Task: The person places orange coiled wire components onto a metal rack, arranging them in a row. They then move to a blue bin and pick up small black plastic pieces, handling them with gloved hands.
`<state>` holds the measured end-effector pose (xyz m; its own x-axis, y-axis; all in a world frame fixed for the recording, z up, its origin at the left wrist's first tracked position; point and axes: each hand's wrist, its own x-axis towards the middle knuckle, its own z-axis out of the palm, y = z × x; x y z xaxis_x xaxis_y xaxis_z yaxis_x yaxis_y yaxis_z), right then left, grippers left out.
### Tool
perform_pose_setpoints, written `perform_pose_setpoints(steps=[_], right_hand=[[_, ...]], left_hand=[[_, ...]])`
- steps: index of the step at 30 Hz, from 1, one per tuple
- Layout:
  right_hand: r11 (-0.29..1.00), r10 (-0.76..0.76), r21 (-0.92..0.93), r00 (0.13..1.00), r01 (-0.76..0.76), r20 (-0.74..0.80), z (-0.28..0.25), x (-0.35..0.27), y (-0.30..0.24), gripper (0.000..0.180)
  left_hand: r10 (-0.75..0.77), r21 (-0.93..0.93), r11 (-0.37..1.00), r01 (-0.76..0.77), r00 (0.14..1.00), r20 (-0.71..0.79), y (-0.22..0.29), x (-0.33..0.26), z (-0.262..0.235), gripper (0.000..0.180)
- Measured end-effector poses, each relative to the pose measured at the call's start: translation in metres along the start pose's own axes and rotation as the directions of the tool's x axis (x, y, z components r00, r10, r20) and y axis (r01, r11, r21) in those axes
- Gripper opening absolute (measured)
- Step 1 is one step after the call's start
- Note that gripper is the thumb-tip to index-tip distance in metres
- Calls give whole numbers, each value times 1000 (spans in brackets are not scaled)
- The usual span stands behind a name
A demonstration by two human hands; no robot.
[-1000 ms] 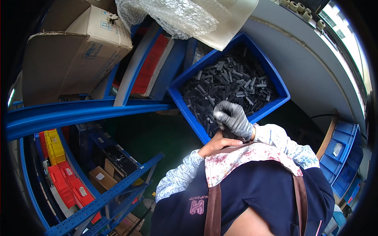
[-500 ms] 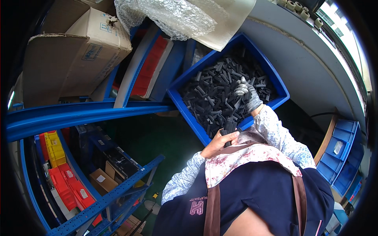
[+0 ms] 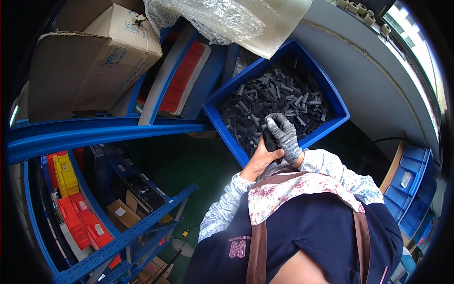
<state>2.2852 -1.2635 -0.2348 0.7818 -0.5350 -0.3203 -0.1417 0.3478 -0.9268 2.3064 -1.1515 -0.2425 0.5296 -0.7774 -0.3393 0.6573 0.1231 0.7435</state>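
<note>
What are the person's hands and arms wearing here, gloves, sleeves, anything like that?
The right hand wears a grey knitted work glove; the left hand is bare. Both forearms are covered by light floral-print fabric sleeves, gathered at the wrists. Above them is a dark navy top with brown straps.

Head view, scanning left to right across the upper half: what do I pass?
Cardboard box → red-and-white bin → blue bin of black plastic parts → grey wall ledge. The bare left hand and grey-gloved right hand meet at the bin's near rim.
</note>
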Motion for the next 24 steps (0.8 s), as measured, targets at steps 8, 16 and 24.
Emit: perform_pose_setpoints(steps=[8,16,24], right_hand=[[706,5,-557,784,437,621,-25,11,-32,35],[984,139,-176,537,18,832,-48,-20,-29,35],[980,195,-170,705,-106,682,-50,-39,-30,23]], left_hand=[[-316,-215,921,325,946,75,10,-14,13,42],[-433,215,890,402,893,122,1,-37,-8,66],[-376,232,915,329,904,203,24,-29,3,79]])
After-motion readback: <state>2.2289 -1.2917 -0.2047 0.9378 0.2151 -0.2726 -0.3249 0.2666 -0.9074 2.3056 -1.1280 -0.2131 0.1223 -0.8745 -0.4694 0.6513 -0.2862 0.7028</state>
